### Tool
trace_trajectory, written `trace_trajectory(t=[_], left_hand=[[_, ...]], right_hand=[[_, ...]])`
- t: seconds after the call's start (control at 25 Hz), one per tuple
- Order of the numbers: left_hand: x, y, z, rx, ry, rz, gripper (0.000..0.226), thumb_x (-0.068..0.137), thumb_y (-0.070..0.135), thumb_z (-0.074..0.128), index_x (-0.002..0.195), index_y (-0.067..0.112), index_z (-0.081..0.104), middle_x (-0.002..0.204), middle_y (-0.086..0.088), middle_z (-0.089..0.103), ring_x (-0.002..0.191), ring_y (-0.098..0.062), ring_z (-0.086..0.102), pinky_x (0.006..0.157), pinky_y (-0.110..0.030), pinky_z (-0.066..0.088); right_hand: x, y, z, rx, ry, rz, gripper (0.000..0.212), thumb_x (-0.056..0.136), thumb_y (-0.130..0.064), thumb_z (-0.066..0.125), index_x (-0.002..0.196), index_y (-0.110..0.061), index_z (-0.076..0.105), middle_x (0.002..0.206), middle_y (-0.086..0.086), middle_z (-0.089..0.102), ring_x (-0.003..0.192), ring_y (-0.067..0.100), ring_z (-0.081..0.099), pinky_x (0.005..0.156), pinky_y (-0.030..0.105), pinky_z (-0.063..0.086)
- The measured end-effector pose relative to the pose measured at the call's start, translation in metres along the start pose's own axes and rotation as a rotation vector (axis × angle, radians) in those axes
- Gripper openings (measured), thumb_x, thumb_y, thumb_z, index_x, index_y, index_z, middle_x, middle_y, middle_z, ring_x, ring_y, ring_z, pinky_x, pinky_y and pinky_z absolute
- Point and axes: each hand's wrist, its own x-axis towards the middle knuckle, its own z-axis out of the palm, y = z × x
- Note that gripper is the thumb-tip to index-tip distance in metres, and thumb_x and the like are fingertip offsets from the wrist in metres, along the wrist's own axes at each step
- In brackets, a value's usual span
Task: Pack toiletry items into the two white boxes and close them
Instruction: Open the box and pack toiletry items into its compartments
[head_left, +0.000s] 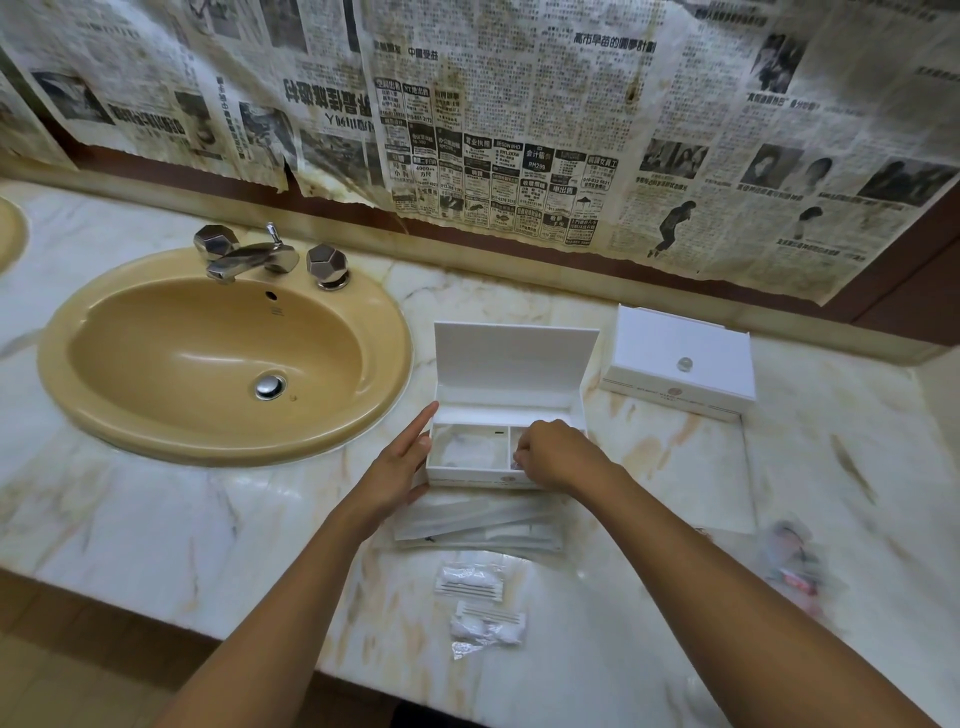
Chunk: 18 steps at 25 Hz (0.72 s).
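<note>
My right hand (553, 457) is curled, fingers bunched down into the small right compartment of the open box (470, 470); something pale shows at the fingertips, but I cannot tell whether I am gripping it or have let it go. My left hand (402, 462) lies flat and loose against the box's left wall, forefinger stretched toward the back corner, steadying it and holding nothing. From there the remaining items all lie toward me: the long flat sachets (478, 522) sit just in front of the box, their long axis running left to right, parallel to its front wall, and two cotton-bud packs (470, 582) lie nearer still. The right hand is closer to the sachets, so I judge it the one to draw back for them. The box is white, its lid (514, 358) standing up at the back, the big left compartment holding little I can make out. The second box (680, 364) sits shut, well off to the right, near the wall. A blurred heap of wrappers (795, 561) lies on the counter (156, 519) at far right.
</note>
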Motion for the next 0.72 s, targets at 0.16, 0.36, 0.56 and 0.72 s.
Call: trace_trajectory(t=[0.16, 0.36, 0.56, 0.72], left_hand=[[0.001, -0.002, 0.000, 0.004, 0.000, 0.014, 0.038, 0.104, 0.039, 0.038, 0.127, 0.069, 0.043, 0.150, 0.010, 0.043, 0.140, -0.010, 0.036, 0.104, -0.035, 0.045], [0.002, -0.002, 0.000, 0.011, -0.005, 0.028, 0.038, 0.104, 0.039, 0.037, 0.126, 0.069, 0.043, 0.149, 0.004, 0.044, 0.140, -0.015, 0.037, 0.102, -0.034, 0.045], [0.002, -0.002, 0.000, 0.014, -0.004, 0.024, 0.038, 0.104, 0.038, 0.038, 0.127, 0.068, 0.044, 0.150, -0.003, 0.042, 0.139, -0.020, 0.039, 0.105, -0.037, 0.044], [0.002, -0.003, 0.000, -0.013, -0.003, 0.027, 0.038, 0.104, 0.037, 0.037, 0.128, 0.066, 0.044, 0.148, 0.011, 0.045, 0.132, -0.013, 0.047, 0.102, -0.032, 0.046]], right_hand=[[-0.013, -0.011, -0.010, -0.039, 0.197, -0.039, 0.020, 0.090, -0.018, 0.052, 0.094, -0.010, 0.070, 0.093, 0.008, 0.069, 0.084, 0.027, 0.064, 0.071, 0.033, 0.053], [-0.043, -0.047, -0.007, 0.047, 0.265, -0.190, 0.020, 0.090, -0.019, 0.054, 0.101, -0.014, 0.069, 0.099, 0.007, 0.069, 0.092, 0.027, 0.063, 0.078, 0.036, 0.052], [-0.058, -0.062, 0.023, -0.005, 0.136, -0.271, 0.022, 0.090, -0.018, 0.055, 0.104, -0.013, 0.070, 0.107, 0.012, 0.067, 0.096, 0.032, 0.063, 0.081, 0.037, 0.050], [-0.062, -0.064, 0.045, -0.096, 0.025, -0.284, 0.021, 0.086, -0.016, 0.058, 0.104, -0.011, 0.068, 0.105, 0.013, 0.066, 0.097, 0.033, 0.062, 0.077, 0.033, 0.046]])
